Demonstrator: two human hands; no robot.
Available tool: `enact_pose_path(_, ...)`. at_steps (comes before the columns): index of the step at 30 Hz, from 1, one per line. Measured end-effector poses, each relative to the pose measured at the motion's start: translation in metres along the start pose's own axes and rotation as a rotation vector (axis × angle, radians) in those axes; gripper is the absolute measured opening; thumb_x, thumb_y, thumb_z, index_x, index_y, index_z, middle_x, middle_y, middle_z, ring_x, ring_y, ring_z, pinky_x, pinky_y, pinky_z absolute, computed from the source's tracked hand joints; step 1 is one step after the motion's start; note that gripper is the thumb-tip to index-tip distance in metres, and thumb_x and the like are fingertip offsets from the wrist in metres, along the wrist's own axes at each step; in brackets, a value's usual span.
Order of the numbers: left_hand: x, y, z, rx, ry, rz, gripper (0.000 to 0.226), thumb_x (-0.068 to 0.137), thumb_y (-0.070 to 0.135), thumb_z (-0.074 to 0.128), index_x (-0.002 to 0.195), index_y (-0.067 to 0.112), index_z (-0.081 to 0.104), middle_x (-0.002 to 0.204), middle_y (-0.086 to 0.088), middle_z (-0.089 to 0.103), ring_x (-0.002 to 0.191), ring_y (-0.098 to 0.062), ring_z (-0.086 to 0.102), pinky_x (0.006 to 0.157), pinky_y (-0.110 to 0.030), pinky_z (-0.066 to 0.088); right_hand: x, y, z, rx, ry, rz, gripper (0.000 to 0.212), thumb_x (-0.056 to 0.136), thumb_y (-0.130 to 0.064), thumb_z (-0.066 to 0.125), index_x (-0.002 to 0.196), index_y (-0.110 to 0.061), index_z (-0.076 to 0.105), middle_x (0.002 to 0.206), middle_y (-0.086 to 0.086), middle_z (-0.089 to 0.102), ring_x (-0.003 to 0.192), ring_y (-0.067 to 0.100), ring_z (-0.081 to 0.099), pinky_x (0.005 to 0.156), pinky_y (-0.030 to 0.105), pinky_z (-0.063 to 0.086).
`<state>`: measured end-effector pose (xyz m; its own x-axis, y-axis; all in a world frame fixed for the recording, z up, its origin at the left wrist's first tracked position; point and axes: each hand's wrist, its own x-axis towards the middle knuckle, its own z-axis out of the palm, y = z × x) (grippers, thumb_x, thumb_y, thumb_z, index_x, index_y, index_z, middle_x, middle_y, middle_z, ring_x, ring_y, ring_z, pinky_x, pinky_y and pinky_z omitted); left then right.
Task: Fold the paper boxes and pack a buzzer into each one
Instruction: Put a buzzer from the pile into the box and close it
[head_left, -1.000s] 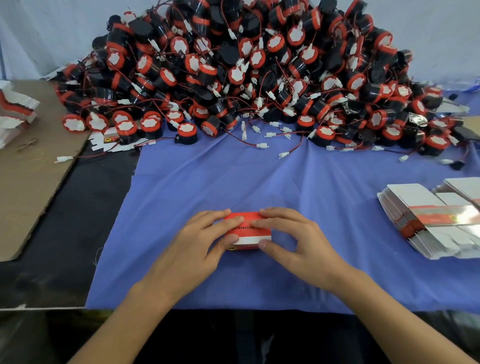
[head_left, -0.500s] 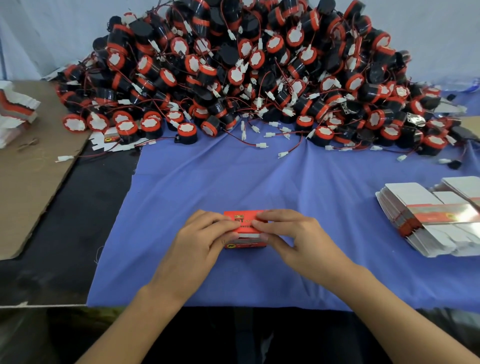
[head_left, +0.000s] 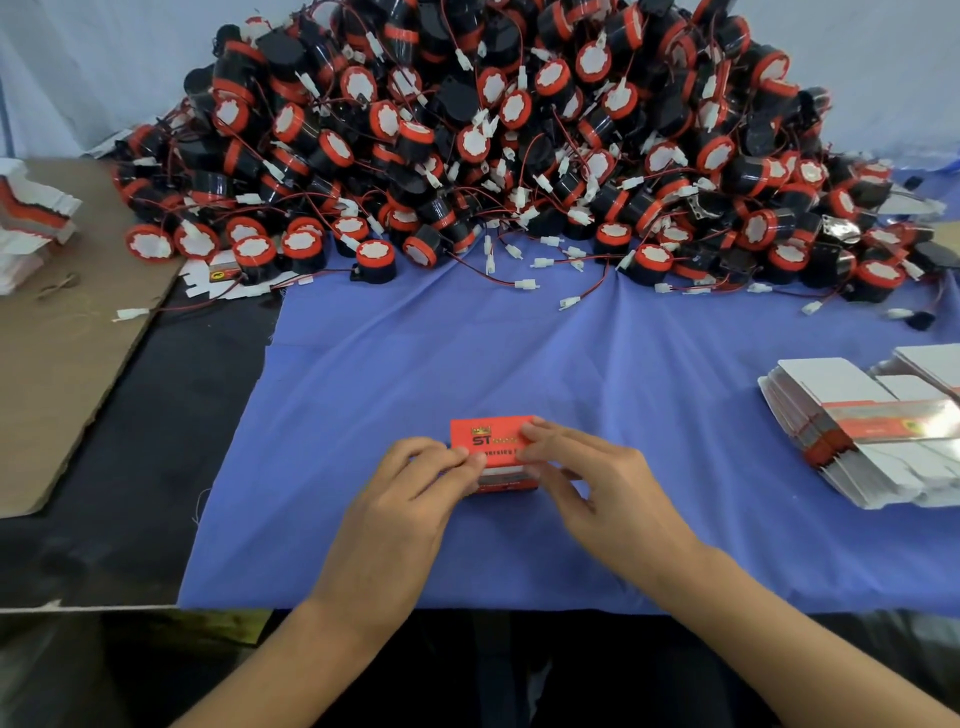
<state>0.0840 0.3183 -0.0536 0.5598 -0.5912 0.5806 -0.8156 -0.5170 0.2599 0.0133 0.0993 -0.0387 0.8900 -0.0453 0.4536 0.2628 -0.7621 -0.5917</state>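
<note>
In the head view, a small red printed paper box (head_left: 491, 447) sits on the blue cloth (head_left: 597, 374) near the front edge of the worktop, pinched between both hands: the left hand (head_left: 410, 499) grips its left side with curled fingers, and the right hand (head_left: 597, 493) presses its top and right side, probably to square the folded walls or tuck a flap. Whether a buzzer is inside cannot be told. The large heap of black-and-red round buzzers with red wires (head_left: 493, 140) fills the back edge, within reach for the next pick. A stack of flat unfolded white-and-red box blanks (head_left: 862, 431) lies at the right edge. Bare cloth between hands and heap leaves free working room.
</note>
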Motion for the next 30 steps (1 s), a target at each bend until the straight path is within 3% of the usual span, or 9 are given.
enact_pose_path(4,-0.004,0.004,0.003,0.037,0.019,-0.015,0.037,0.094,0.015,0.053,0.123,0.007,0.075,0.118,-0.008,0.069,0.111,-0.022,0.059,0.083,-0.038,0.061,-0.006,-0.005,0.005,-0.101,0.026,-0.051,0.019,0.096,-0.006,0.066,0.112,-0.005,0.077,0.133,0.006,0.069,0.132,0.018,0.060,0.106,0.036,0.052)
enact_pose_path(11,-0.005,0.011,0.012,0.086,0.010,0.003,0.031,0.090,0.010,0.058,0.116,0.004,0.075,0.117,-0.003,0.054,0.104,-0.024,0.053,0.071,-0.041,0.061,-0.017,-0.005,0.007,-0.316,-0.023,-0.178,0.037,0.083,0.010,0.070,0.118,-0.002,0.074,0.138,0.011,0.065,0.129,0.030,0.062,0.099,0.042,0.057)
enact_pose_path(14,-0.002,0.013,0.011,-0.013,0.052,-0.081,0.023,0.096,0.013,0.061,0.112,0.005,0.076,0.110,-0.003,0.061,0.102,-0.020,0.055,0.080,-0.034,0.057,-0.017,-0.009,0.013,-0.121,0.003,0.055,0.033,0.090,0.007,0.063,0.117,-0.010,0.072,0.147,0.004,0.055,0.120,0.019,0.066,0.095,0.039,0.057)
enact_pose_path(17,0.000,0.019,0.009,-0.168,0.101,-0.236,0.014,0.094,0.014,0.073,0.106,0.012,0.078,0.106,0.005,0.062,0.099,-0.013,0.059,0.095,-0.015,0.044,-0.018,-0.017,0.021,0.087,0.084,0.197,0.030,0.091,0.003,0.058,0.107,-0.020,0.069,0.137,-0.010,0.055,0.111,0.004,0.064,0.092,0.029,0.056)
enact_pose_path(21,0.004,0.028,0.007,-0.466,0.220,-0.578,0.017,0.089,0.016,0.079,0.104,0.023,0.076,0.108,0.014,0.062,0.094,-0.004,0.069,0.083,-0.008,0.050,-0.020,-0.023,0.029,0.187,0.164,0.249,0.034,0.087,0.004,0.058,0.106,-0.022,0.068,0.134,-0.015,0.057,0.119,-0.006,0.059,0.094,0.010,0.047)
enact_pose_path(24,0.009,0.029,0.008,-0.683,0.234,-0.782,0.024,0.090,0.011,0.079,0.108,0.022,0.070,0.105,0.012,0.072,0.097,0.005,0.069,0.077,-0.004,0.050,-0.020,-0.028,0.032,0.288,0.214,0.343,0.043,0.085,0.005,0.059,0.108,-0.029,0.070,0.133,-0.017,0.059,0.121,-0.006,0.059,0.090,0.010,0.049)
enact_pose_path(27,0.020,0.033,0.011,-0.768,0.191,-0.765,0.018,0.092,0.008,0.075,0.103,0.022,0.073,0.099,0.021,0.076,0.095,0.004,0.071,0.079,-0.004,0.050,-0.016,-0.033,0.029,0.365,0.269,0.413,0.051,0.083,0.001,0.059,0.112,-0.040,0.066,0.129,-0.019,0.062,0.121,0.002,0.062,0.091,0.013,0.051)
enact_pose_path(30,0.045,0.044,0.018,-0.846,0.176,-0.694,0.023,0.094,0.005,0.072,0.108,0.023,0.073,0.103,0.020,0.076,0.099,0.003,0.071,0.082,-0.006,0.050,-0.003,-0.028,0.012,0.484,0.325,0.501,0.055,0.084,-0.002,0.061,0.129,-0.034,0.060,0.124,-0.018,0.068,0.119,0.004,0.064,0.097,0.017,0.051)
